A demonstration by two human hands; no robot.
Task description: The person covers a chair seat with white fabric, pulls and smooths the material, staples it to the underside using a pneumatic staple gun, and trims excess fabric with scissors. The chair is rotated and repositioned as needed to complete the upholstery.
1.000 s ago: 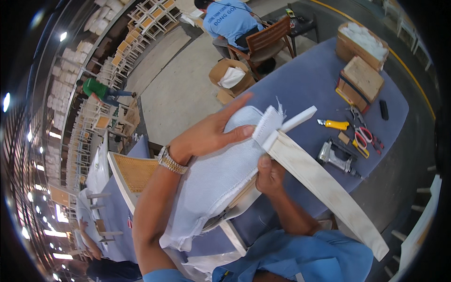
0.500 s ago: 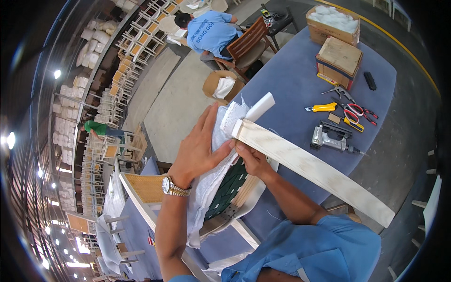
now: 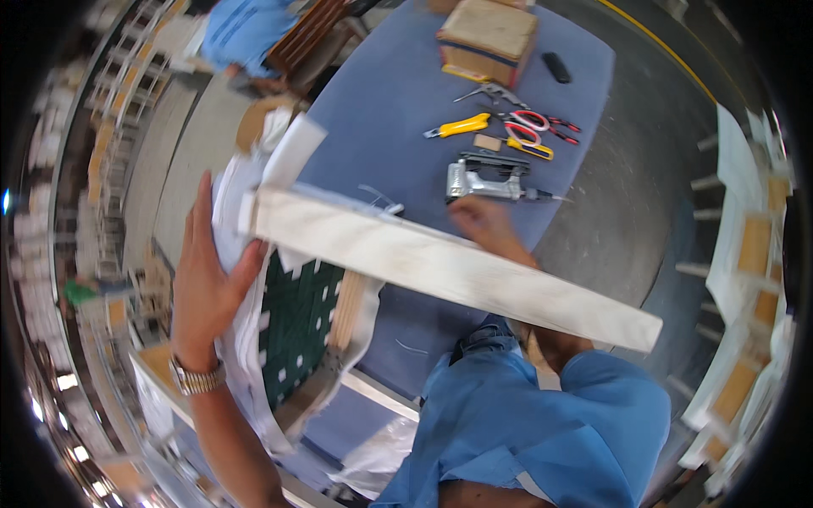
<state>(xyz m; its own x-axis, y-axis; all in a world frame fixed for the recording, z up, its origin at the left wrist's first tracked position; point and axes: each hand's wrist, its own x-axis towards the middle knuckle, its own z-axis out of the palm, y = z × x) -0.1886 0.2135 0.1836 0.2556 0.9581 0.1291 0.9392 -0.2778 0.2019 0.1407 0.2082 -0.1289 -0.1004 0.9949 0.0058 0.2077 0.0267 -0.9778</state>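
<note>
My left hand (image 3: pixel 207 292) lies against the side of a white-fabric-covered chair seat (image 3: pixel 233 207), fingers stretched upward and thumb spread over its edge. Dark green woven webbing (image 3: pixel 292 326) shows on the seat's underside. A pale wooden chair leg (image 3: pixel 449 261) runs from the seat corner toward the lower right, and a shorter white leg (image 3: pixel 292 152) points up beside it. Beyond the long leg, my right hand (image 3: pixel 487 224) is at the near end of a silver staple gun (image 3: pixel 483 178) on the blue-covered table. Motion blurs its fingers, so a grip cannot be made out.
Past the staple gun lie a yellow utility knife (image 3: pixel 464 125), red-handled scissors (image 3: pixel 527 127), a yellow-handled tool (image 3: pixel 532 149) and an air blow gun (image 3: pixel 493 93). A box (image 3: pixel 487 42) and a black object (image 3: pixel 556 68) are farther back. A person in blue (image 3: pixel 246 34) sits at upper left.
My right hand has left the seat corner and moved right to the staple gun. My left hand stays against the seat. The view has swung right, shifting everything leftward.
</note>
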